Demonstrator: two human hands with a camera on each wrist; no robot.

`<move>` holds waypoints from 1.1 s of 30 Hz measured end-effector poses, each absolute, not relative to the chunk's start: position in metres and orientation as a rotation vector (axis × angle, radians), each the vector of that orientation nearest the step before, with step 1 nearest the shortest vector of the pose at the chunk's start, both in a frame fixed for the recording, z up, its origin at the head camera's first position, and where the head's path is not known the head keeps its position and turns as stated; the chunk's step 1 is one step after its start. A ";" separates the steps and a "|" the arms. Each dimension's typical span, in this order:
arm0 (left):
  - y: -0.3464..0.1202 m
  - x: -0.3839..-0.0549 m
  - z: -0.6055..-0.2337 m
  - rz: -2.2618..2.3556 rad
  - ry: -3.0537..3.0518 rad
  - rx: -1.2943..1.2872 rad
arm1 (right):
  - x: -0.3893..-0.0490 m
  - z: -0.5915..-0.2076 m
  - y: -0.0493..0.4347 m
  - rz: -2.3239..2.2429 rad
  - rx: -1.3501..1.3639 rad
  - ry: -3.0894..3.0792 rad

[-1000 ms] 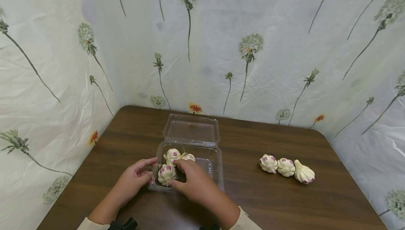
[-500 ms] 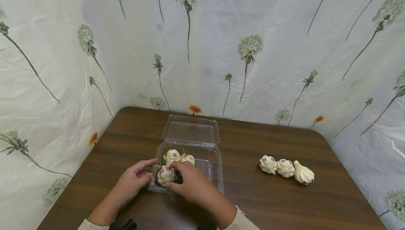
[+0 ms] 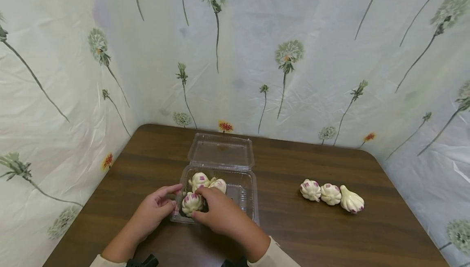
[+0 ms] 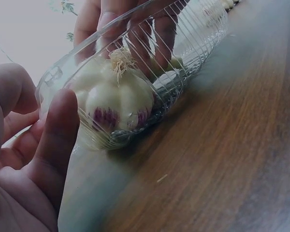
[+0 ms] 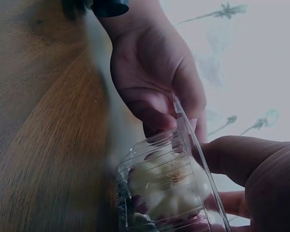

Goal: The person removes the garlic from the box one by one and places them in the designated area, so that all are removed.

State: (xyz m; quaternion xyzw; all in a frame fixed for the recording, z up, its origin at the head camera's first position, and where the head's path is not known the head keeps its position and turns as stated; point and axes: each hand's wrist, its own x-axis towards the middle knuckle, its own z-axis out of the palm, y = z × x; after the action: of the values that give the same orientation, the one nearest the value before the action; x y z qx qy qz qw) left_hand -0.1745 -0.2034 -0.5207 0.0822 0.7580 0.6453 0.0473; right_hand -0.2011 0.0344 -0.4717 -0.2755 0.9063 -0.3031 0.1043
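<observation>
A clear plastic clamshell container lies with its lid folded back. Inside its left half sit three garlic bulbs, white with purple marks. My right hand reaches over the near wall and holds the front garlic bulb between thumb and fingers. Behind it are a second garlic bulb and a third garlic bulb, the latter partly covered by my right hand. At the container's left edge, my left hand pinches the rim. The left wrist view shows the front bulb through the ribbed wall.
Three more garlic bulbs lie in a row on the brown wooden table to the right: a left one, a middle one and a longer-necked one. Flower-patterned sheeting rises behind the table and at its sides.
My right hand has shifted slightly left, its index finger drawing in from the rear bulb to the front garlic bulb. My left hand stays at the container's edge.
</observation>
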 end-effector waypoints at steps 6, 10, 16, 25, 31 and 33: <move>-0.203 -0.175 -0.520 1.951 2.315 0.227 | -0.206 -0.473 0.031 -0.908 -0.785 2.642; -0.203 -0.176 -0.520 1.959 2.313 0.215 | -0.208 -0.472 0.030 -0.915 -0.777 2.626; -0.203 -0.175 -0.520 1.953 2.320 0.209 | -0.209 -0.471 0.029 -0.916 -0.772 2.608; -0.203 -0.174 -0.519 1.962 2.320 0.222 | -0.209 -0.474 0.028 -0.923 -0.756 2.607; -0.202 -0.173 -0.519 1.974 2.293 0.187 | -0.210 -0.478 0.028 -0.911 -0.748 2.625; -0.202 -0.173 -0.519 1.969 2.304 0.201 | -0.210 -0.479 0.028 -0.916 -0.747 2.624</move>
State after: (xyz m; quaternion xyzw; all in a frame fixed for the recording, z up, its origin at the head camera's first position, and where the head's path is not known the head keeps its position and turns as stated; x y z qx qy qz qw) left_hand -0.1730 -0.2022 -0.5192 0.0661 0.7576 0.6473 0.0523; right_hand -0.2104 0.0277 -0.4786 -0.2573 0.9038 -0.3157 0.1313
